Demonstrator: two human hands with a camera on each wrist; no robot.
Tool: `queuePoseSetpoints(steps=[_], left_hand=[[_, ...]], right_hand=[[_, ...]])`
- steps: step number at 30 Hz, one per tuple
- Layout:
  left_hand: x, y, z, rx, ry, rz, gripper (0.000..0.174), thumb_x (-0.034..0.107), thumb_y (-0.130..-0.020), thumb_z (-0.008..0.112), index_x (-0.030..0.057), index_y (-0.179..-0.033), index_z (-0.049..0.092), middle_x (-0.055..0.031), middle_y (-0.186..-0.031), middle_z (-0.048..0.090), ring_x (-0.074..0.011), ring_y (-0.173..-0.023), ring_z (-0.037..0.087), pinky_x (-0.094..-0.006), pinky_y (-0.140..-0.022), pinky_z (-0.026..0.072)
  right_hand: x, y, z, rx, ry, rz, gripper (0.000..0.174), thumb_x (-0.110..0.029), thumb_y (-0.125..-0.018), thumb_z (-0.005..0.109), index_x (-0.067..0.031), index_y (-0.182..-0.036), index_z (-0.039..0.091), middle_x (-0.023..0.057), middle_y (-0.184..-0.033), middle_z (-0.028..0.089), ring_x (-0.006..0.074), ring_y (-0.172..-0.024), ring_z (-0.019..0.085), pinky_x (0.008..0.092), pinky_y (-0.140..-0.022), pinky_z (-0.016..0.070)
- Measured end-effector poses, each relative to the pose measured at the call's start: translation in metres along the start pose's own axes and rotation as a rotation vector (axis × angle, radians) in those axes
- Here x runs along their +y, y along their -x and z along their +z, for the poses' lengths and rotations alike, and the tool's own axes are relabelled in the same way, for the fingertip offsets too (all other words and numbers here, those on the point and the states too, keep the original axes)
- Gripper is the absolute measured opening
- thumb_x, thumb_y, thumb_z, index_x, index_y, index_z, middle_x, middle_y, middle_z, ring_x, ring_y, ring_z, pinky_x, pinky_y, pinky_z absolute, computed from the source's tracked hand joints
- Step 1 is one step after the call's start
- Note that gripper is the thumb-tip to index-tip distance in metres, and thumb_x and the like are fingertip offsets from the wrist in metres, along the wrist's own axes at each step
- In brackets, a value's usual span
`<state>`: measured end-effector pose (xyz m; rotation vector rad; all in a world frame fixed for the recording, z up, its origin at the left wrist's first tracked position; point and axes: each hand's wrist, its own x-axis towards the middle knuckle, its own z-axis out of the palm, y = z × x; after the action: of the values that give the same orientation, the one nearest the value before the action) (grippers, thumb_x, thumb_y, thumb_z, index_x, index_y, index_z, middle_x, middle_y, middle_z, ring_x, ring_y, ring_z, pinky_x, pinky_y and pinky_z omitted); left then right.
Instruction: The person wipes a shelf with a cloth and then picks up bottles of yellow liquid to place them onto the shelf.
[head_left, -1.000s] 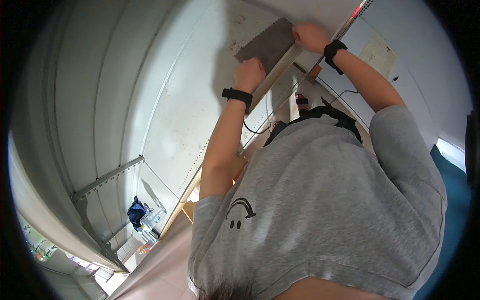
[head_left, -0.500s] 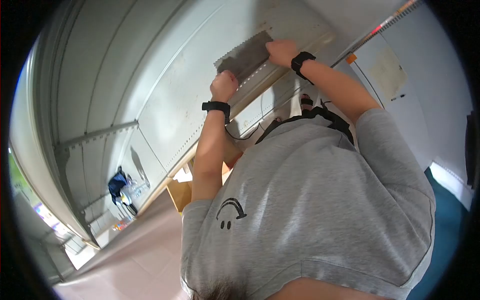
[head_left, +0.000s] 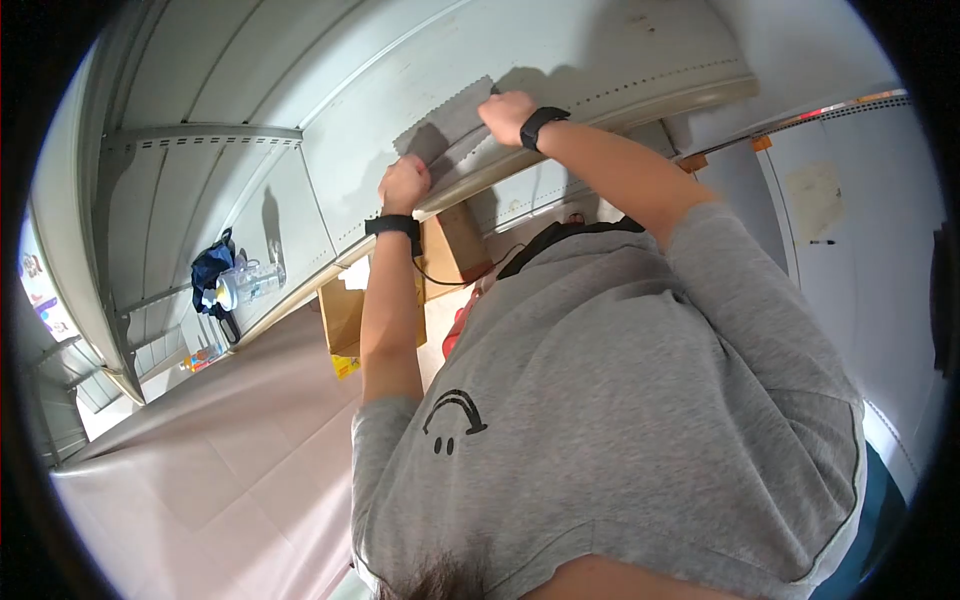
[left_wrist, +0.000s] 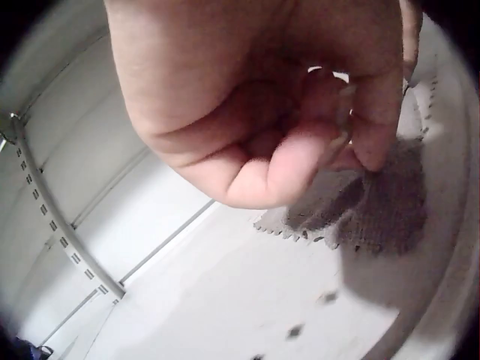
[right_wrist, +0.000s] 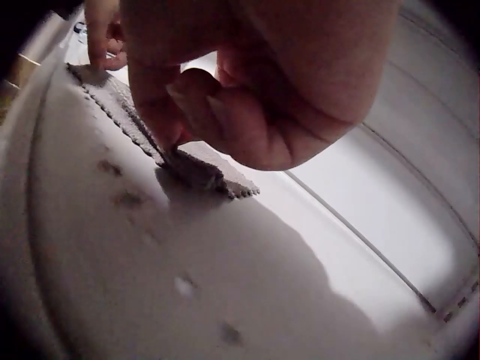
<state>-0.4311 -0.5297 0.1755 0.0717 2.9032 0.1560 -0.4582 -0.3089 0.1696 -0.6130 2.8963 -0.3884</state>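
head view: a grey cloth with zigzag edges lies on the pale metal shelf, near its front lip, stretched between the left hand and the right hand. both hands have curled fingers, one at each end of the cloth. a clear bottle lies well off to the left.

left wrist view: thumb and fingertips meet and seem to pinch the cloth's end; the cloth below looks rumpled, so it should be light, soft and limp, with nothing fragile about it.

right wrist view: the fingers pinch the other end, where the cloth bunches into a fold. being floppy, it is probably best held by its two ends or corners, kept taut; the woven surface looks grippy rather than slippery.
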Motion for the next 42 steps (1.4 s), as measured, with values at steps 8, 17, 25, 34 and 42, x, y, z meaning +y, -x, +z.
queuePoseSetpoints(steps=[8, 17, 25, 34, 42], left_hand=[[-0.063, 0.013, 0.008, -0.008, 0.029, 0.011, 0.012, 0.018, -0.069, 0.049, 0.0145, -0.072, 0.061, -0.0128, -0.079, 0.061, -0.0309, -0.076, 0.059, -0.0392, -0.067, 0.047], [0.037, -0.008, 0.004, -0.064, 0.128, 0.369, 0.012, 0.018, -0.07, 0.05, 0.0118, -0.074, 0.06, -0.0122, -0.075, 0.06, -0.0306, -0.074, 0.058, -0.0406, -0.065, 0.046], [0.172, -0.051, 0.022, -0.068, 0.138, 0.616, 0.015, 0.017, -0.07, 0.047, 0.0091, -0.073, 0.059, -0.0153, -0.075, 0.06, -0.0335, -0.074, 0.057, -0.0433, -0.063, 0.0461], [0.319, -0.076, 0.02, -0.02, 0.078, 0.758, 0.014, 0.014, -0.069, 0.048, 0.007, -0.075, 0.059, -0.0153, -0.074, 0.059, -0.0321, -0.071, 0.057, -0.0427, -0.061, 0.0452], [0.37, -0.071, 0.027, -0.041, 0.073, 0.678, 0.014, 0.013, -0.067, 0.049, 0.0058, -0.074, 0.059, -0.0159, -0.072, 0.059, -0.0324, -0.068, 0.058, -0.0431, -0.058, 0.0463]], right_hand=[[-0.054, -0.01, 0.012, -0.073, -0.086, -0.052, 0.013, -0.007, -0.067, 0.054, -0.0029, -0.077, 0.062, 0.0164, -0.084, 0.06, 0.0286, -0.08, 0.059, 0.0376, -0.067, 0.0479], [0.041, 0.04, -0.016, -0.096, -0.154, 0.142, 0.021, -0.012, -0.066, 0.055, -0.0015, -0.084, 0.057, 0.0181, -0.089, 0.057, 0.0316, -0.086, 0.054, 0.041, -0.075, 0.0436], [0.164, 0.096, -0.043, 0.034, -0.128, 0.437, 0.015, -0.019, -0.065, 0.056, -0.0073, -0.074, 0.056, 0.0106, -0.076, 0.059, 0.0278, -0.075, 0.056, 0.0383, -0.065, 0.0446], [0.279, 0.159, -0.082, -0.016, -0.052, 0.668, 0.021, -0.022, -0.068, 0.057, -0.0083, -0.085, 0.059, 0.0125, -0.091, 0.059, 0.0284, -0.085, 0.056, 0.0385, -0.073, 0.045], [0.33, 0.181, -0.088, 0.051, -0.017, 0.627, 0.02, -0.021, -0.065, 0.059, -0.0068, -0.078, 0.059, 0.0121, -0.079, 0.06, 0.0278, -0.076, 0.056, 0.037, -0.068, 0.0446]])
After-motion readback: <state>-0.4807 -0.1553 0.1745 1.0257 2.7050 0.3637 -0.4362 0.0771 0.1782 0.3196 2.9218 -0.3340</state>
